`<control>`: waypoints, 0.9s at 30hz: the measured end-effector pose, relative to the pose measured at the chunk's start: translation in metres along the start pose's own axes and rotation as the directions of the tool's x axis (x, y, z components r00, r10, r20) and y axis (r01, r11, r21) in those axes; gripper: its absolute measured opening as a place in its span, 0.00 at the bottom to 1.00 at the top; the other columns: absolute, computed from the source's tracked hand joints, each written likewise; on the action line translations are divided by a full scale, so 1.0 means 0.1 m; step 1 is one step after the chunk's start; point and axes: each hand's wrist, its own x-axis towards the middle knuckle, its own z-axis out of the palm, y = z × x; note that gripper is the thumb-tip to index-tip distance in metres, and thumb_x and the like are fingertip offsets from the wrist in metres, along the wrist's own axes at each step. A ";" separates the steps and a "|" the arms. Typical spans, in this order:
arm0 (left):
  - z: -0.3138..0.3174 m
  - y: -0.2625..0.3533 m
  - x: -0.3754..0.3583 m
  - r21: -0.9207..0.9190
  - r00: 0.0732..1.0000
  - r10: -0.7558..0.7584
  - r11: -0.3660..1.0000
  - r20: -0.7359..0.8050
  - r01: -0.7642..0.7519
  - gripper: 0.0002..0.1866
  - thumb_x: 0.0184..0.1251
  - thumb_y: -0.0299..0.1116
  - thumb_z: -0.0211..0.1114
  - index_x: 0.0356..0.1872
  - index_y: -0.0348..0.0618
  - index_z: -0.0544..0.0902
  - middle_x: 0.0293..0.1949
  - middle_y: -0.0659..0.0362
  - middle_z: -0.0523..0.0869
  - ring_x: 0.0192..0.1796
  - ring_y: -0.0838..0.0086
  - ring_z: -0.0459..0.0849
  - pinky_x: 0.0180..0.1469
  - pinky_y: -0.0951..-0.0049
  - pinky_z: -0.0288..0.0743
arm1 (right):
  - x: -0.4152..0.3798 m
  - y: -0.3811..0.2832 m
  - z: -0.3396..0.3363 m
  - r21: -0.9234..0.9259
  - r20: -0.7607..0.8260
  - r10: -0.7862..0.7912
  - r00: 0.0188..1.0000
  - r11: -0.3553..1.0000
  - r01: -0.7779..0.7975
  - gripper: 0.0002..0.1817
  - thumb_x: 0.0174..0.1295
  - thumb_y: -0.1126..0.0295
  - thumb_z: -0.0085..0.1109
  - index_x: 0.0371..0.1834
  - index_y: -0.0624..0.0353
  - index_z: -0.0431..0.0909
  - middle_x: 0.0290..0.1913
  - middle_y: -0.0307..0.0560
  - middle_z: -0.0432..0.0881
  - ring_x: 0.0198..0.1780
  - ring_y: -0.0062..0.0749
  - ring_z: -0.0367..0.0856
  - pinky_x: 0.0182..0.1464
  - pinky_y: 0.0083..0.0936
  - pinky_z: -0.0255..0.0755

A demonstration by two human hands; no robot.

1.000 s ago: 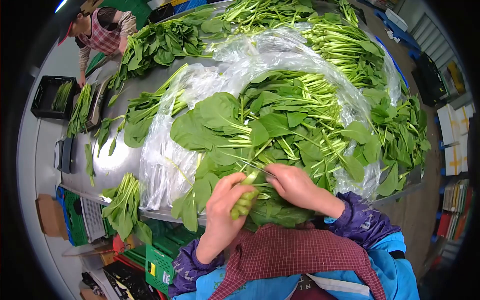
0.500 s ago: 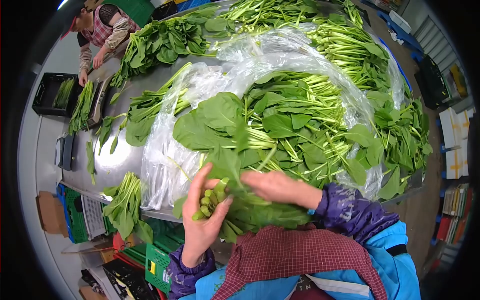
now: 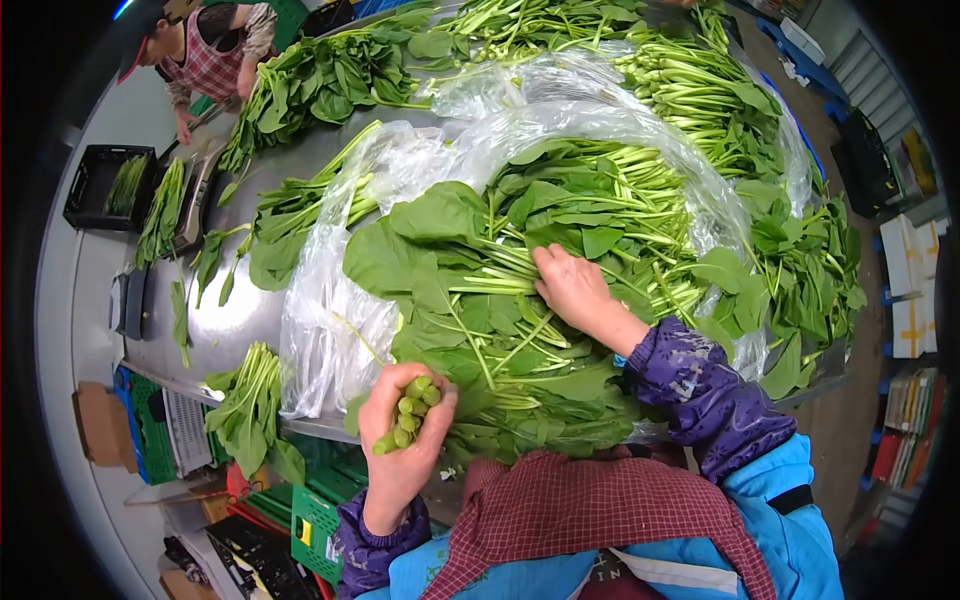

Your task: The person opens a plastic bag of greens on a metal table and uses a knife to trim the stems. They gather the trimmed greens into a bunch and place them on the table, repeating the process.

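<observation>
In the head view my left hand (image 3: 400, 440) is wrapped round a bunch of leafy green stems (image 3: 411, 412), cut ends facing up. The leaves of this bunch lie behind the hand and partly blend with the pile. My right hand (image 3: 582, 292) is over the heap of leafy greens (image 3: 540, 345), its fingers curled on pale stalks (image 3: 505, 275); the fingertips are partly hidden. Clear plastic sheeting (image 3: 335, 330) lies around and under the heap. A smaller bunch of greens (image 3: 250, 405) hangs over the table's near edge, left of my left hand.
Across the metal table (image 3: 235, 325), a co-worker (image 3: 215, 55) stands at the far left near a scale (image 3: 195, 205) with greens on it. Beside that is a black crate (image 3: 88, 190). More greens (image 3: 690, 90) line the far side. Green crates (image 3: 315, 530) stand below the near edge.
My right hand has moved from beside my left hand up and right onto the stalks in the heap. The co-worker's hands have moved away from the greens on the scale.
</observation>
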 end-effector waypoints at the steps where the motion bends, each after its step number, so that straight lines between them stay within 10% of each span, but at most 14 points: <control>1: -0.02 0.01 -0.01 0.091 0.999 0.029 0.995 0.013 -0.031 0.13 0.52 0.18 0.66 0.38 0.38 0.74 0.28 0.61 0.80 0.29 0.79 0.77 0.34 0.80 0.71 | 0.01 0.02 0.01 0.002 0.002 -0.001 1.000 1.000 0.001 0.09 0.52 0.75 0.56 0.35 0.65 0.70 0.36 0.57 0.74 0.32 0.53 0.79 0.31 0.41 0.75; 5: -0.02 0.03 -0.01 0.154 0.998 0.059 0.986 0.002 -0.058 0.12 0.53 0.19 0.66 0.38 0.38 0.74 0.29 0.59 0.80 0.30 0.78 0.78 0.35 0.79 0.71 | 0.03 0.09 -0.07 0.125 0.112 0.028 0.993 0.991 -0.042 0.14 0.51 0.68 0.61 0.38 0.63 0.72 0.38 0.55 0.75 0.38 0.56 0.76 0.40 0.44 0.70; 7: 0.00 0.06 -0.01 0.273 0.995 0.094 0.958 -0.018 -0.085 0.14 0.48 0.17 0.66 0.37 0.38 0.76 0.30 0.56 0.80 0.31 0.71 0.79 0.35 0.77 0.72 | 0.03 0.07 -0.13 0.332 -0.001 0.023 1.000 0.943 -0.021 0.13 0.52 0.68 0.61 0.37 0.63 0.74 0.31 0.54 0.77 0.34 0.49 0.78 0.37 0.40 0.70; 12: 0.05 0.02 0.07 0.401 0.910 0.382 0.817 0.162 -0.414 0.15 0.40 0.18 0.65 0.34 0.36 0.77 0.33 0.53 0.81 0.35 0.63 0.80 0.38 0.70 0.74 | -0.14 -0.19 -0.67 0.770 0.336 0.074 0.939 0.553 -0.319 0.12 0.62 0.64 0.56 0.39 0.63 0.78 0.17 0.33 0.70 0.16 0.14 0.66 0.19 0.19 0.60; 15: 0.14 0.03 0.08 0.388 0.905 0.357 0.819 0.229 -0.422 0.15 0.39 0.21 0.63 0.35 0.35 0.77 0.41 0.50 0.81 0.45 0.56 0.80 0.47 0.63 0.73 | -0.31 -0.24 -0.73 0.772 0.353 0.006 0.936 0.563 -0.294 0.14 0.62 0.65 0.57 0.45 0.64 0.78 0.19 0.36 0.74 0.20 0.20 0.70 0.24 0.23 0.65; 18: 0.23 0.05 0.15 0.511 0.807 0.450 0.625 0.382 -0.590 0.15 0.40 0.20 0.63 0.35 0.36 0.76 0.53 0.48 0.75 0.56 0.50 0.73 0.56 0.57 0.67 | -0.44 -0.30 -0.76 0.698 0.125 -0.193 0.973 0.714 0.052 0.13 0.59 0.68 0.58 0.42 0.66 0.76 0.29 0.53 0.77 0.30 0.42 0.76 0.35 0.33 0.70; 23: 0.35 -0.05 0.12 0.360 0.822 0.404 0.756 0.401 -0.547 0.19 0.37 0.20 0.66 0.38 0.37 0.75 0.49 0.49 0.76 0.52 0.52 0.76 0.51 0.62 0.71 | -0.57 -0.44 -0.91 0.685 0.043 -0.262 0.964 0.710 0.162 0.10 0.56 0.71 0.60 0.37 0.65 0.76 0.29 0.53 0.76 0.30 0.45 0.76 0.33 0.33 0.69; 25: 0.34 -0.05 0.10 0.282 0.907 0.261 0.890 0.330 -0.359 0.21 0.36 0.17 0.66 0.38 0.38 0.76 0.46 0.49 0.76 0.48 0.53 0.77 0.48 0.64 0.73 | -0.63 -0.49 -0.91 0.729 0.145 -0.111 0.983 0.683 -0.030 0.09 0.55 0.75 0.60 0.38 0.65 0.79 0.26 0.50 0.75 0.27 0.36 0.76 0.30 0.29 0.69; 27: 0.36 -0.06 0.12 0.282 0.924 0.273 0.895 0.269 -0.347 0.18 0.36 0.16 0.67 0.35 0.39 0.78 0.44 0.51 0.79 0.43 0.57 0.80 0.44 0.67 0.73 | -0.63 -0.47 -0.74 0.599 -0.183 -0.158 0.970 0.764 0.238 0.09 0.54 0.79 0.58 0.39 0.64 0.78 0.28 0.50 0.77 0.29 0.41 0.78 0.31 0.31 0.72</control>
